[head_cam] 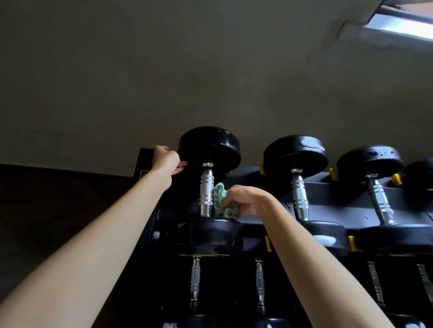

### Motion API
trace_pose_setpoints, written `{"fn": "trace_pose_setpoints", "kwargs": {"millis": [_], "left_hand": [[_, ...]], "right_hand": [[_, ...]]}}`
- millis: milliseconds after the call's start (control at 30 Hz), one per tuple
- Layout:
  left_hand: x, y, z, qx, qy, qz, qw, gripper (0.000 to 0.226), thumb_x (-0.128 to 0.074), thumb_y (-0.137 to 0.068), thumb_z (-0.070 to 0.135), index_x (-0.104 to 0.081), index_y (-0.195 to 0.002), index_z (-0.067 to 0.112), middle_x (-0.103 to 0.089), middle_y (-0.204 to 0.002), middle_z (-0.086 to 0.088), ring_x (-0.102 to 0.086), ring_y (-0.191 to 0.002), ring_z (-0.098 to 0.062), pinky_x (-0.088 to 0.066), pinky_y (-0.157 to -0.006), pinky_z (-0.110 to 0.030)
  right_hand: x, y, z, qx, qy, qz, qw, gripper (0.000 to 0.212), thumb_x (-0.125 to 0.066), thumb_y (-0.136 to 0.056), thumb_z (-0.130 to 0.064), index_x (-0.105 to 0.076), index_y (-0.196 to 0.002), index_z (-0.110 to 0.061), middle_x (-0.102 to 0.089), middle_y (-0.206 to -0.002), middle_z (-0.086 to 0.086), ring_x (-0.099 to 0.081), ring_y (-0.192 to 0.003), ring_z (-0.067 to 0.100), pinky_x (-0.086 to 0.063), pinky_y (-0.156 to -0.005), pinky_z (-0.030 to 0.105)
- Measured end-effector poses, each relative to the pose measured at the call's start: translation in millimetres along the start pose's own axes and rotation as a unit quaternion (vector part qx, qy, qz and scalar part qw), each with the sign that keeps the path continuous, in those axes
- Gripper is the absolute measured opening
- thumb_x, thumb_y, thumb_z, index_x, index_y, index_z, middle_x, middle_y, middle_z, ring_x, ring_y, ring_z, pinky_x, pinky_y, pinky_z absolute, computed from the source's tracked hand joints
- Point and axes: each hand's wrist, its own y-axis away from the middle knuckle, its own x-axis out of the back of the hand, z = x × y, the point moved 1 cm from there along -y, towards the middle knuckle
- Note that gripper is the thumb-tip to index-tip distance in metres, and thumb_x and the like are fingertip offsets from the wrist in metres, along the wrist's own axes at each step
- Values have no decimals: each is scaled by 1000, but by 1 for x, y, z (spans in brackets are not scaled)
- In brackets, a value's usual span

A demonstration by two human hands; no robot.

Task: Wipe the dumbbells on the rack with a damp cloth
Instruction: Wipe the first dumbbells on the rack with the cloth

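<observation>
Nearest, below the end dumbbell, lower dumbbells lie on the rack, and several of their black heads carry white smears (what these are cannot be told). The end dumbbell sits at the left end of the rack's top row, its chrome handle pointing away. Just right of that handle the right hand clutches a bunched green cloth. Its fingers are curled round the cloth, which lies against the handle's right side, just above the dumbbell's near head. At the dumbbell's far head the left hand grips the left edge, fingers curled onto the rim. Right of the end dumbbell, other dumbbells lie side by side, some with white patches. Beyond it stands a plain wall, with a window far up to the right.
</observation>
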Motion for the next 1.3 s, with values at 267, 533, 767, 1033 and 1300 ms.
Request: {"fn": "trace_pose_setpoints", "kwargs": {"millis": [267, 533, 767, 1033, 1300], "left_hand": [[8, 0, -10, 7, 38, 10, 999, 54, -26, -89, -17, -30, -139, 0, -51, -127, -16, -58, -96, -25, -47, -81, -33], [-4, 17, -40, 166, -183, -173, 954, 23, -33, -96, 1, -50, -81, 4, -57, -77, -12, -55, -70, -22, -48, -77, -37], [14, 5, -38, 159, -168, -144, 962, 26, -25, -99, 6, -50, -103, 6, -66, -78, -15, -56, -67, -24, -44, -62, -31], [27, 6, -33, 138, -117, -93, 979, 37, -23, -95, -4, -52, -118, -2, -55, -126, -23, -58, -107, -34, -42, -92, -39], [20, 7, -37, 126, -89, -79, 985, 37, -25, -96, -2, -52, -122, -1, -58, -82, -14, -58, -72, -23, -53, -65, -30]], "right_hand": [[-9, -33, -9, 129, -344, 71, 927, 30, -30, -89, 9, -49, -108, -3, -60, -91, 13, -62, -74, 24, -50, -67, 36], [5, -1, 5, 19, -116, 73, 990, 14, -42, -84, 4, -55, -84, -3, -63, -75, 11, -60, -66, 22, -48, -69, 33], [-24, -3, -25, 390, 199, 233, 869, 30, -54, -75, 9, -70, -98, -4, -69, -96, 10, -63, -90, 22, -49, -80, 26], [-31, 0, -26, 263, 454, 68, 849, 46, -46, -78, 6, -66, -116, -11, -65, -100, 10, -55, -93, 17, -37, -76, 19], [-17, -6, -32, 364, 416, 152, 820, 56, -45, -70, 20, -62, -119, -1, -59, -126, 17, -52, -123, 28, -35, -104, 25]]}}
